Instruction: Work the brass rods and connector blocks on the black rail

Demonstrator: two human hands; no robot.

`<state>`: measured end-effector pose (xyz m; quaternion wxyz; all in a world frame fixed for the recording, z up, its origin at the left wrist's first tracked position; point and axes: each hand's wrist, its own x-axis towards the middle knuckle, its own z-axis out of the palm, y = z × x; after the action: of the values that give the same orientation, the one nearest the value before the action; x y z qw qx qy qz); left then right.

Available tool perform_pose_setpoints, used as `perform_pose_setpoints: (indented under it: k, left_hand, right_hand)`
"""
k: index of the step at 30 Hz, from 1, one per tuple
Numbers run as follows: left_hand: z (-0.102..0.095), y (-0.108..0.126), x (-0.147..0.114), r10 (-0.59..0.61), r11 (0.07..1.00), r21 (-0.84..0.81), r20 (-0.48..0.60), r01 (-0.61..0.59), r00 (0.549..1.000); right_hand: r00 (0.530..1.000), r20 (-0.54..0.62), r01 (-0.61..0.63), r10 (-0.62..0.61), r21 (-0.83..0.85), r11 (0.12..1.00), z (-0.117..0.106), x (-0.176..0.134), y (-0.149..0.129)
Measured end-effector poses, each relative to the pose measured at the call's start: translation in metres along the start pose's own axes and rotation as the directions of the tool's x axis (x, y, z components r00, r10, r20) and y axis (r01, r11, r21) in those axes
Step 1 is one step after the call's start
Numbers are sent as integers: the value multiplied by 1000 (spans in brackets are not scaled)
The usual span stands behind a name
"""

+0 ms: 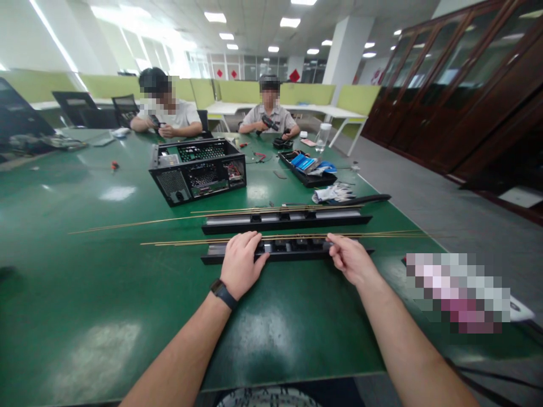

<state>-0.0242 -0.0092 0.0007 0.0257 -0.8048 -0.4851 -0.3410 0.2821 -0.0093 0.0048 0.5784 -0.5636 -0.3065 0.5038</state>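
A long black rail [292, 257] with dark and grey fittings inside lies across the green table in front of me. My left hand [242, 260], a dark watch on its wrist, grips the rail's left part, fingers over the far side and thumb at the near side. Thin brass-coloured rods [190, 243] run along the rail's far edge and stick out past both ends. At the right part of the rail, my right hand [348, 257] is closed in a pinch beside the rods; what sits between its fingertips is hard to make out.
A second black rail [292, 224] with more rods lies just beyond. Farther back are an open computer case [197, 169], a black tray with blue parts [307, 169], and gloves [333, 193]. Two people sit across the table [106, 282], one holding a power drill [270, 122].
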Motion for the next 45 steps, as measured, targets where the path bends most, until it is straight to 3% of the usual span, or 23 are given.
perform_pose_setpoints:
  k: [30, 45]
  left_hand:
    - [2, -3, -1, 0, 999, 38, 5, 0, 1000]
    - [13, -12, 9, 2, 999, 33, -6, -1, 1000]
  right_hand:
    - [998, -57, -42, 41, -31, 999, 5, -5, -2]
    - [999, -46, -20, 18, -34, 999, 10, 20, -4]
